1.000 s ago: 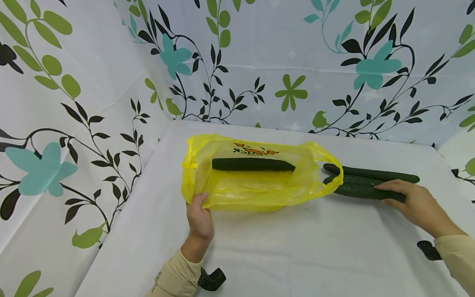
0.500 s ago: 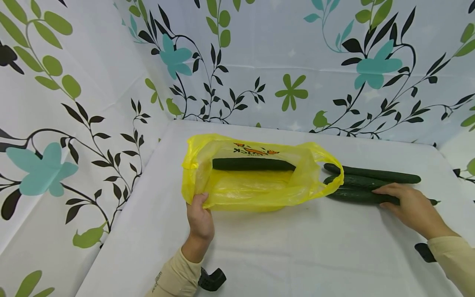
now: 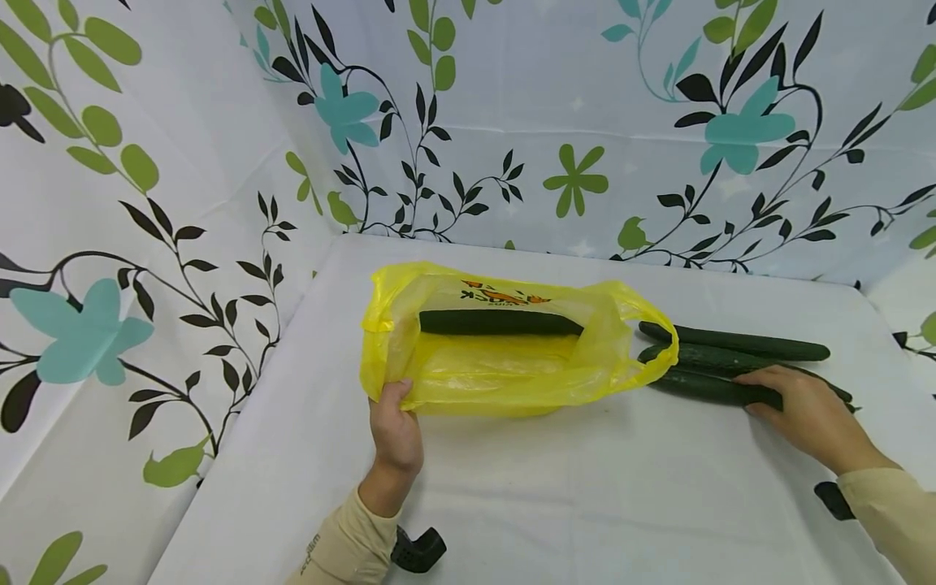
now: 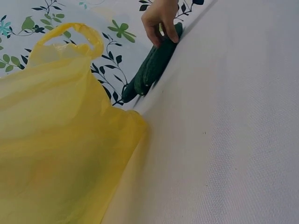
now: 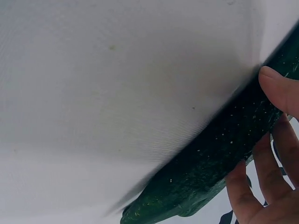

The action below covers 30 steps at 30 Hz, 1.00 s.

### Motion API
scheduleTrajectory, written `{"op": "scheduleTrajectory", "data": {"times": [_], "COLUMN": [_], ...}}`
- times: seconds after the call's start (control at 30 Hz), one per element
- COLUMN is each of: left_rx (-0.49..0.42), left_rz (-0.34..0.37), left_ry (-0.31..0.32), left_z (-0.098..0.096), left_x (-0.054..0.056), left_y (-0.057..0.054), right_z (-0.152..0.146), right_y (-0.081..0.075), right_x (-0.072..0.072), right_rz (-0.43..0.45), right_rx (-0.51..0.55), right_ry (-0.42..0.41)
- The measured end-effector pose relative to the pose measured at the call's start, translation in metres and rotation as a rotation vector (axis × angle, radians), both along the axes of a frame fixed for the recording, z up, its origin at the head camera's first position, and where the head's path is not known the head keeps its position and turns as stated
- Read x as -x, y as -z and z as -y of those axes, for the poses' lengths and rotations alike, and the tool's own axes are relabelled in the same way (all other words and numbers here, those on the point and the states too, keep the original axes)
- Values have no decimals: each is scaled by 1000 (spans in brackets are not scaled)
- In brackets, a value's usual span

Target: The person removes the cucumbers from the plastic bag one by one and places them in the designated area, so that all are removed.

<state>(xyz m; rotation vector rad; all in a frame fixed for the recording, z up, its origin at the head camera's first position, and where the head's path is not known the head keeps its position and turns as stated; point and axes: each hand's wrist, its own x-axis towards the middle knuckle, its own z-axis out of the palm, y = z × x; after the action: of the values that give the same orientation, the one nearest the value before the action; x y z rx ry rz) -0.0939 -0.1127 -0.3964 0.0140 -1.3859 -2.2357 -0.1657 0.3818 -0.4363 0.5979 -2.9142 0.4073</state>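
A yellow plastic bag [image 3: 504, 394] lies on its side, mouth toward me, with a dark green cucumber [image 3: 500, 322] inside. My left hand [image 3: 395, 435] pinches the bag's near lower edge, thumb on top. To the bag's right, three more cucumbers lie side by side: a far cucumber [image 3: 760, 344], a middle cucumber [image 3: 712, 357] and a near cucumber [image 3: 709, 388]. My right hand [image 3: 812, 418] grips the near cucumber toward its right end. In the right wrist view the thumb [image 5: 280, 91] is on one side of this cucumber [image 5: 210, 154] and the fingers are on the other.
A white cloth covers the table [image 3: 512, 504]. Behind and to the left hang white curtains [image 3: 468, 146] with leaf and flower prints. The bag's handle loop [image 3: 654, 341] overlaps the left ends of the cucumbers. Black devices [image 3: 418, 551] show at both wrists.
My right hand has shifted slightly left and toward me, and the near cucumber has come away a little from the middle one. The left hand and bag stay almost still.
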Motion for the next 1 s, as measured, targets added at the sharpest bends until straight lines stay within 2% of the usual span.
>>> {"op": "scheduleTrajectory", "data": {"times": [0.37, 0.7, 0.83, 1.0], "left_rx": [10, -2, -10, -11], "left_rz": [10, 4, -8, -6], "left_ry": [4, -1, -2, -5], "left_z": [1, 2, 2, 2], "left_x": [0, 0, 0, -1], "left_y": [-1, 0, 0, 1], "right_z": [7, 32, 49, 77], "right_y": [-9, -37, -51, -76], "right_x": [1, -2, -7, -13], "right_rz": [55, 85, 8, -153], "right_rx": [-28, 16, 59, 219], "right_ry": [19, 94, 112, 123]}}
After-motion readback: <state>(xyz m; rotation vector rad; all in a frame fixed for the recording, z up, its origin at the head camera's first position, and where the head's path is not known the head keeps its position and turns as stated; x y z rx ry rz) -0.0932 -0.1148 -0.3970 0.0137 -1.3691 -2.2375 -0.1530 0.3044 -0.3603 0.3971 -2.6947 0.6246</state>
